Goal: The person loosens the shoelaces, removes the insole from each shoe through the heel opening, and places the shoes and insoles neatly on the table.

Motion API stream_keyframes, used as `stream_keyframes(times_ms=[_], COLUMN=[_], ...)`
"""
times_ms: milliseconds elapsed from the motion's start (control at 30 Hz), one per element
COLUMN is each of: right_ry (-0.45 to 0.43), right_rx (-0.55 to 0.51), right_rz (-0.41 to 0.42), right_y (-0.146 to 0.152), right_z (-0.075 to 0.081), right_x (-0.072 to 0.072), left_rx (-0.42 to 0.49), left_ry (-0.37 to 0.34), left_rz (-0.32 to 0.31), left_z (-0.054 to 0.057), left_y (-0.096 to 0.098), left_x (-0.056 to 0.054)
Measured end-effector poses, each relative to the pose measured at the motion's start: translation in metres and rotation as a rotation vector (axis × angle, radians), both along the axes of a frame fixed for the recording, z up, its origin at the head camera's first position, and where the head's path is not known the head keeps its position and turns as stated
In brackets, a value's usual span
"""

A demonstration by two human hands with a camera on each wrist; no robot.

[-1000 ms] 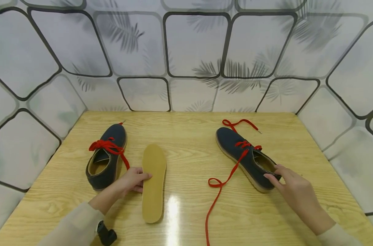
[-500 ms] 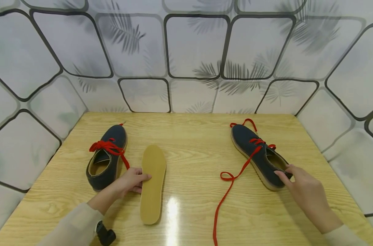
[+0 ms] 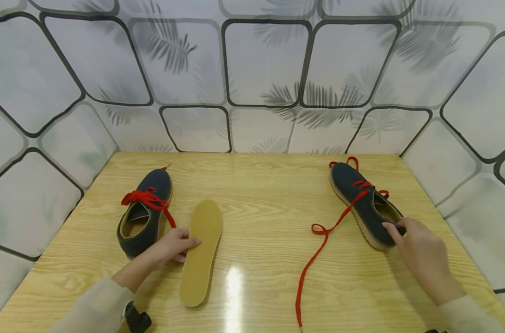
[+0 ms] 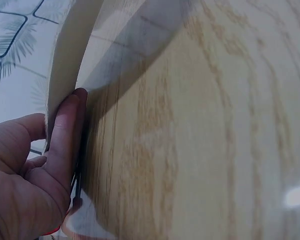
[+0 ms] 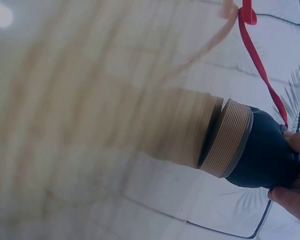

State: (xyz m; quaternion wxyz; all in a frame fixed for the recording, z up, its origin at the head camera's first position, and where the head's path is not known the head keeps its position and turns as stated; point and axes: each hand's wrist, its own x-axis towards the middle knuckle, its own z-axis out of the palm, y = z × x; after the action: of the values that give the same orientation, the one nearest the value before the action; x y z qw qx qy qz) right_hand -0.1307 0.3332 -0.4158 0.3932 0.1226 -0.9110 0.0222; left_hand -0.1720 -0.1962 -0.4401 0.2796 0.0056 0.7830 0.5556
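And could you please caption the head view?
Left hand holds a tan insole; right hand grips a red-laced navy shoe.

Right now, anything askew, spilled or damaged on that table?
No spill or damage visible. Two oddities: the red lace of the shoe in the right hand straggles loose across the table, unlike the bunched lace on the other shoe; and an insole is outside both shoes, held in the left hand.

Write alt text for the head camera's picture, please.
A person's left fingers hold a tan insole; the right fingers grip a dark blue shoe with trailing red laces. Another dark blue, red-laced shoe stands at left on the wooden table.
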Motion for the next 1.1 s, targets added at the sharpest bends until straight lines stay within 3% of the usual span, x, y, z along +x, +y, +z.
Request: stream_keyframes(times_ms=[267, 433, 700, 1100], right_ry=[-0.068, -0.155, -0.272, -0.269], right_rx=[-0.028, -0.062, -0.117, -0.114], right_rz=[-0.074, -0.141, -0.215, -0.226], right_y=[0.019, 0.026, 0.029, 0.032], right_z=[-0.001, 0.002, 0.009, 0.009], right_x=[-0.018, -0.026, -0.034, -0.039], left_rx=[-0.081, -0.16, -0.287, -0.373], left_ry=[0.027, 0.066, 0.119, 0.167], left_rz=[0.048, 0.089, 0.064, 0.066], left_z=[0.0, 0.002, 0.001, 0.004], left_y=[-0.001, 0.001, 0.002, 0.004], left_x=[0.003, 0.005, 0.007, 0.006])
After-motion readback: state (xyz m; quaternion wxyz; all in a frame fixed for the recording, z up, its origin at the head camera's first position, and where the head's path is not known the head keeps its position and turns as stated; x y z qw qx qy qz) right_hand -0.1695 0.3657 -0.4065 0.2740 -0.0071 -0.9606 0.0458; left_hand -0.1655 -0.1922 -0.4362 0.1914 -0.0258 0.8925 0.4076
